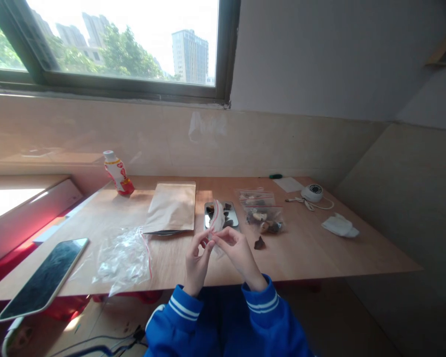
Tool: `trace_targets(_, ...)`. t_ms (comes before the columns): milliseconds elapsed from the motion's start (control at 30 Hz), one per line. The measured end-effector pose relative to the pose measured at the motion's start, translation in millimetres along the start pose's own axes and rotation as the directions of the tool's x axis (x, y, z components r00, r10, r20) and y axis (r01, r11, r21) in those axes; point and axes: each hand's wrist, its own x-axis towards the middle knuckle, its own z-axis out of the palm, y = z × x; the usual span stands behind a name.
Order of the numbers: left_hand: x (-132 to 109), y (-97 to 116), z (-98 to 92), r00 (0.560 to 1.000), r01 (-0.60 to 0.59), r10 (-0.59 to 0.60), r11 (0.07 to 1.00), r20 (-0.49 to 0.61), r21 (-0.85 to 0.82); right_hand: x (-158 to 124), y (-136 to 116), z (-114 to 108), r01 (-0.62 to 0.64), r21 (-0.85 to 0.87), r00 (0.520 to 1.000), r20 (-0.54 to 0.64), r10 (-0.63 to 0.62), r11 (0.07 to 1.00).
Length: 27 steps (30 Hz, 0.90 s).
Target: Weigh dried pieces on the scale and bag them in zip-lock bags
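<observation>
While we sit at the wooden bench, our left hand and right hand both pinch a small clear zip bag with a red seal, held upright above the near edge, before a metal tray. Filled bags lie right, a kraft pouch left.

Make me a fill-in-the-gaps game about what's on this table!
1. Both hands, the left hand and the right hand, pinch one small clear ______ with a red strip.
2. The little bottle standing near the wall has a ______ cap.
3. The phone lies with its screen facing ______.
4. The brown paper pouch lies ______ on the table.

Missing words: bag; white; up; flat
</observation>
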Motion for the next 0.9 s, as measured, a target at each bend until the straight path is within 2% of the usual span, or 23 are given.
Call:
trace_targets(67, 1.7, -3.9, 1.0, 1.000, -0.018, 0.018, 1.000, -0.025, 0.021, 3.7, 5.0, -2.4, -0.029, 0.065, 1.000, 0.009, 0.029, 0.997)
trace_targets(167, 3.5, -12.7, 2.1, 0.987, -0.132, 0.140, 0.986, -0.080, 0.100, 5.3, 11.2, -6.1, -0.051, 0.078, 0.999, -0.003, 0.051, 0.996)
trace_targets(367, 1.6, -28.1, 1.0, 0.882, -0.408, 0.453, 0.870, -0.125, 0.277, -1.6, 14.4, -7.1, -0.069, 0.066, 0.998, 0.017, 0.068, 0.995)
trace_targets(433, 1.7, -28.6, 0.5, 0.853, -0.427, 0.494, 0.846, -0.168, 0.320, -1.2, 17.1, -10.4, -0.060, 0.118, 0.997, -0.044, 0.066, 0.991)
trace_targets(500, 3.0, -27.4, 0.4, 0.835, -0.390, 0.490, 0.847, -0.250, 0.360, 2.6, 22.0, -17.7, -0.037, 0.186, 0.980, -0.185, 0.072, 0.982)
trace_targets(567, 4.8, -26.0, 0.9, 0.837, -0.352, 0.473, 0.851, -0.277, 0.390, 9.4, 28.5, -27.7, -0.014, 0.197, 0.944, -0.320, 0.078, 0.980)
trace_targets(600, 5.4, -25.6, 1.3, 0.846, -0.352, 0.471, 0.845, -0.249, 0.402, 13.6, 31.9, -32.8, -0.009, 0.176, 0.934, -0.350, 0.071, 0.984)
trace_targets(700, 4.9, -26.3, 3.4, 0.858, -0.384, 0.490, 0.811, -0.154, 0.441, 27.0, 42.0, -44.8, 0.017, 0.025, 0.955, -0.295, -0.009, 1.000)
trace_targets(767, 3.7, -27.9, 5.3, 0.843, -0.371, 0.501, 0.805, -0.195, 0.462, 34.6, 48.5, -48.5, 0.099, -0.182, 0.959, -0.246, -0.142, 0.978)
trace_targets(833, 3.3, -29.5, 7.6, 0.831, -0.329, 0.488, 0.818, -0.267, 0.472, 40.0, 54.7, -48.7, 0.195, -0.462, 0.938, -0.172, -0.302, 0.866)
trace_targets(900, 4.3, -29.9, 10.2, 0.845, -0.256, 0.437, 0.838, -0.310, 0.483, 43.4, 60.1, -46.4, 0.231, -0.687, 0.925, -0.065, -0.375, 0.689)
